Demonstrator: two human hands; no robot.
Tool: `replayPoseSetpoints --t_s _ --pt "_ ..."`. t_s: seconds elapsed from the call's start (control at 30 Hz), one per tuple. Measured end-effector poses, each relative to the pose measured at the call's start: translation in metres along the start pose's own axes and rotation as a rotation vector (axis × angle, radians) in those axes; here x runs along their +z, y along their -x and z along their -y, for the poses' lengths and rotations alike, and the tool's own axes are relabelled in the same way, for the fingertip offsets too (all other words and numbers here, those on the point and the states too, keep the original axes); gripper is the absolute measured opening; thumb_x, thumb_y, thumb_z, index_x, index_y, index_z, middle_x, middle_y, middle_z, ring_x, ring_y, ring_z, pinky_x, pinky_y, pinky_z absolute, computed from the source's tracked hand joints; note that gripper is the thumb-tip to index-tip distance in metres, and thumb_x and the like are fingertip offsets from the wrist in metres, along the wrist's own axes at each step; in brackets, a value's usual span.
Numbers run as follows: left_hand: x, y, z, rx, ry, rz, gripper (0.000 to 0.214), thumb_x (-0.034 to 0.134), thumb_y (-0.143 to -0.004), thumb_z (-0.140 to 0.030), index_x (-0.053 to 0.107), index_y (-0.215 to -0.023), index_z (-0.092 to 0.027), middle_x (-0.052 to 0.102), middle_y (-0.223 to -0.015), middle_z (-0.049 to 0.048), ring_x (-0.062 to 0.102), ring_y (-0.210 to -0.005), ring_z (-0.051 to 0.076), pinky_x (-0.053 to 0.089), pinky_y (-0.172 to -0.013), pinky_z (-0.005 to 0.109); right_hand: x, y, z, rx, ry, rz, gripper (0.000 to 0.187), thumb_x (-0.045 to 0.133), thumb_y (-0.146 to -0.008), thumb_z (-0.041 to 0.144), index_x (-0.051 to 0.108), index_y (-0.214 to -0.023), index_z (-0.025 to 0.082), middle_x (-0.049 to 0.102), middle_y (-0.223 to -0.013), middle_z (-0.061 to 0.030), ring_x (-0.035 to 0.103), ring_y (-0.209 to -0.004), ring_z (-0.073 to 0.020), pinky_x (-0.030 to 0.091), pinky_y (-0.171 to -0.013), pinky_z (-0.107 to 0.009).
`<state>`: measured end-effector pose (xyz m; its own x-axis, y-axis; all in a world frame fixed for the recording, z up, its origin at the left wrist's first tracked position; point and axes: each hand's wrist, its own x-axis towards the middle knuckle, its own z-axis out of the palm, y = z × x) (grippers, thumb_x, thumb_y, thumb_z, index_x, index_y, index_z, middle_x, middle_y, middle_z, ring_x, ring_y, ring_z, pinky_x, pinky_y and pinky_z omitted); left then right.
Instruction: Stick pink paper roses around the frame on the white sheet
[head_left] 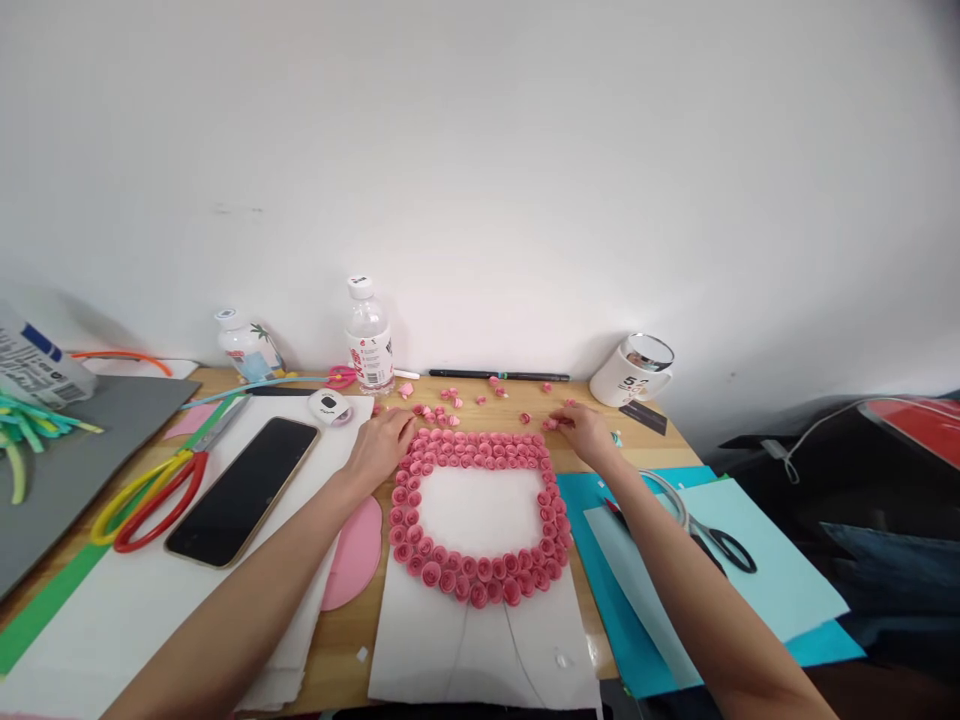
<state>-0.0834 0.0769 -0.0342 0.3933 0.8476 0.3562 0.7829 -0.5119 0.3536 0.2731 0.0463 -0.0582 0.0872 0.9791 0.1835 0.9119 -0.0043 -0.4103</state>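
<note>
A ring of pink paper roses (480,593) lies on a white sheet (480,510) with pencil lines at its lower part. My left hand (384,442) is at the ring's upper left corner, fingers bent and close together; whether anything is in them is hidden. Just past its fingertips are small loose pink paper roses (442,419). On the other side, my right hand (586,432) is closed at the ring's upper right, its fingertips on a small pink paper rose (552,424). More loose roses are scattered along the table behind the ring.
To the left lie a phone (244,490), scissors with red and yellow handles (161,490) and a pink disc (352,555). A clear bottle (370,345), a black pen (499,375) and a white mug (628,375) line the wall. Black-handled scissors (724,545) rest on blue paper at right.
</note>
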Motion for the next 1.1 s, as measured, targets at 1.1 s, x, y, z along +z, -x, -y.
replayPoseSetpoints --t_s 1.1 --pt "0.001 0.002 -0.001 0.061 -0.025 0.02 0.026 0.04 -0.091 -0.022 0.064 -0.087 -0.017 0.068 -0.086 0.0067 0.063 -0.076 0.016 0.047 -0.071 0.027 0.014 -0.069 0.044 -0.022 0.017 0.248 0.027 0.055 -0.07 0.008 0.075 -0.088 0.014 0.073 -0.077 -0.0048 0.064 -0.065 -0.0151 0.044 -0.062 -0.02"
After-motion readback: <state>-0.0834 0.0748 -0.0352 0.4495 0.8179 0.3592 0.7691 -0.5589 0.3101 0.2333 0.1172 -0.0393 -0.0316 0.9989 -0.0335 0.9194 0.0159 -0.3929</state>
